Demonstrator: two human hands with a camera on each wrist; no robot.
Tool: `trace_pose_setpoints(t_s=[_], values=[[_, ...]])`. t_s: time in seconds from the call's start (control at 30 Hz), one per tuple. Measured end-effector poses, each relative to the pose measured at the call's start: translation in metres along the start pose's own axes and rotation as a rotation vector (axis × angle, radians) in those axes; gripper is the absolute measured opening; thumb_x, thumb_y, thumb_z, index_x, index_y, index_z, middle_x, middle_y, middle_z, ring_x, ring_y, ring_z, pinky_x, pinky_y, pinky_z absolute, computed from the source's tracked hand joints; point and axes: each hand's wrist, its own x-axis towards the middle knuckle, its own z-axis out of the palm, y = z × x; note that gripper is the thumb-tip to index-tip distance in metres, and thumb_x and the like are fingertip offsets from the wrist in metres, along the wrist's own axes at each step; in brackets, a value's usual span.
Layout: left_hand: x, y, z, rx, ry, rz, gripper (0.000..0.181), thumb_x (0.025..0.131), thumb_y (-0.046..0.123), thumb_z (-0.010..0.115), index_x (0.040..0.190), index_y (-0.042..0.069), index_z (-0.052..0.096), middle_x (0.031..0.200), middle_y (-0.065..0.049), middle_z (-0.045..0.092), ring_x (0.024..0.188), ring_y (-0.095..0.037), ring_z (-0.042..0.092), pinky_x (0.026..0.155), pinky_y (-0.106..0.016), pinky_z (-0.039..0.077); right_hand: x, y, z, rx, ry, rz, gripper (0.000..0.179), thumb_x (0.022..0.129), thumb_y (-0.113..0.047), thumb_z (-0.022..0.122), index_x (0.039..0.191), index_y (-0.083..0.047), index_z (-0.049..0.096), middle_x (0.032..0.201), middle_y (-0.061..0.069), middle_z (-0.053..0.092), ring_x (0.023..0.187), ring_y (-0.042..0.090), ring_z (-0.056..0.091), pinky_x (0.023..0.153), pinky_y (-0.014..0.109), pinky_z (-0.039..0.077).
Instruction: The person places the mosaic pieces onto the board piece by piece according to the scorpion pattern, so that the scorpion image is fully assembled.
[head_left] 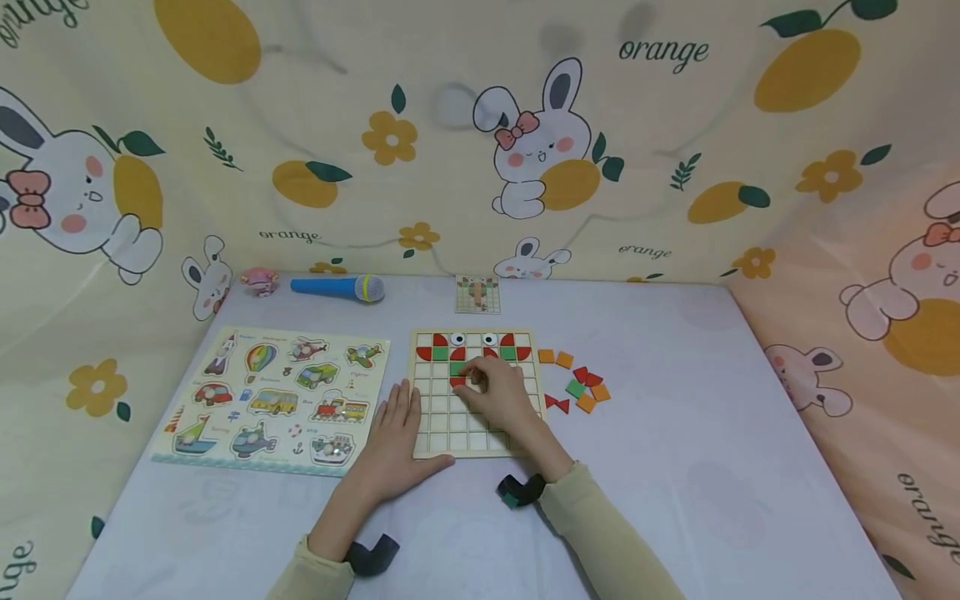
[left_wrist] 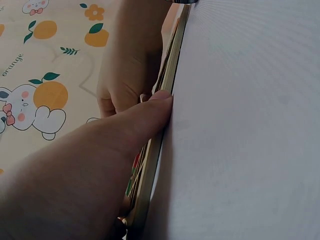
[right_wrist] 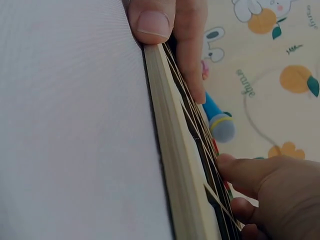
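A square grid board (head_left: 438, 429) lies on the white table, with red and green pieces and two eye pieces in its upper rows. My left hand (head_left: 393, 437) rests along its left side with straight fingers, the thumb (left_wrist: 157, 105) against the front edge. Over the grid, my right hand (head_left: 498, 392) has curled fingers, thumb and index on either side of a small red piece (head_left: 457, 382) beneath a green one. The right wrist view shows that thumb (right_wrist: 227, 162) low at the board; the piece between the fingertips is mostly hidden there.
Loose orange squares (head_left: 565, 359), red pieces (head_left: 557, 404) and a green square (head_left: 575, 388) lie right of the board. A vehicle puzzle (head_left: 285, 417) is at left. Behind stand a blue microphone (head_left: 337, 288), a pink toy (head_left: 259, 281) and a pattern card (head_left: 477, 295).
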Motion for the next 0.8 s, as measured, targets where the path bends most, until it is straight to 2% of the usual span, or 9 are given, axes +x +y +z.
trace_pose_setpoints(t_s=[0.17, 0.23, 0.37, 0.47, 0.57, 0.7, 0.8], values=[[0.0, 0.0, 0.0, -0.006, -0.001, 0.001, 0.121, 0.088, 0.066, 0.075, 0.165, -0.009, 0.02, 0.176, -0.027, 0.007, 0.164, -0.042, 0.0, 0.131, -0.06, 0.011, 0.0, 0.003, -0.001, 0.017, -0.007, 0.029, 0.028, 0.091, -0.033, 0.087, 0.111, -0.015, 0.076, 0.09, -0.005, 0.064, 0.081, 0.012, 0.055, 0.084, 0.038, 0.036], [0.0, 0.0, 0.0, -0.008, -0.001, 0.0, 0.121, 0.088, 0.066, 0.075, 0.165, -0.009, 0.02, 0.176, -0.027, 0.006, 0.164, -0.042, 0.0, 0.131, -0.06, 0.011, -0.001, 0.003, -0.002, 0.037, -0.015, 0.032, 0.029, 0.09, -0.033, 0.088, 0.111, -0.015, 0.076, 0.091, -0.005, 0.064, 0.082, 0.013, 0.056, 0.084, 0.036, 0.04], [-0.001, 0.0, 0.0, -0.012, 0.003, 0.0, 0.121, 0.088, 0.066, 0.075, 0.165, -0.009, 0.02, 0.176, -0.027, 0.006, 0.164, -0.042, 0.0, 0.131, -0.06, 0.011, 0.0, 0.003, -0.014, 0.102, 0.0, 0.023, 0.028, 0.091, -0.027, 0.087, 0.111, -0.012, 0.075, 0.091, -0.002, 0.065, 0.082, 0.015, 0.057, 0.075, 0.03, 0.05], [-0.001, 0.001, 0.0, -0.017, 0.002, -0.003, 0.12, 0.088, 0.065, 0.076, 0.165, -0.009, 0.021, 0.176, -0.026, 0.007, 0.164, -0.042, 0.0, 0.131, -0.059, 0.01, 0.001, 0.008, -0.032, 0.132, 0.038, 0.028, 0.028, 0.093, -0.023, 0.085, 0.113, -0.007, 0.075, 0.094, 0.001, 0.067, 0.084, 0.018, 0.059, 0.073, 0.031, 0.052], [-0.002, 0.002, 0.0, -0.023, 0.002, -0.006, 0.12, 0.088, 0.064, 0.076, 0.165, -0.009, 0.021, 0.176, -0.026, 0.007, 0.164, -0.042, 0.0, 0.131, -0.059, 0.01, 0.001, 0.021, -0.056, 0.124, 0.093, 0.046, 0.028, 0.095, -0.02, 0.083, 0.115, -0.004, 0.075, 0.096, 0.006, 0.067, 0.086, 0.023, 0.059, 0.076, 0.035, 0.051], [-0.001, 0.001, 0.0, -0.015, -0.011, -0.014, 0.121, 0.088, 0.066, 0.075, 0.166, -0.008, 0.018, 0.176, -0.025, 0.004, 0.165, -0.04, -0.003, 0.132, -0.058, 0.007, -0.006, 0.049, -0.09, 0.09, 0.163, 0.108, 0.026, 0.098, -0.019, 0.079, 0.118, -0.004, 0.073, 0.1, 0.01, 0.067, 0.092, 0.027, 0.06, 0.079, 0.039, 0.05], [-0.001, 0.001, 0.0, -0.007, -0.023, -0.019, 0.122, 0.088, 0.067, 0.074, 0.166, -0.007, 0.015, 0.177, -0.023, 0.002, 0.165, -0.038, -0.005, 0.132, -0.057, 0.006, -0.017, 0.073, -0.111, 0.065, 0.204, 0.193, 0.028, 0.099, -0.021, 0.078, 0.121, -0.005, 0.073, 0.105, 0.012, 0.067, 0.097, 0.028, 0.06, 0.083, 0.04, 0.051]])
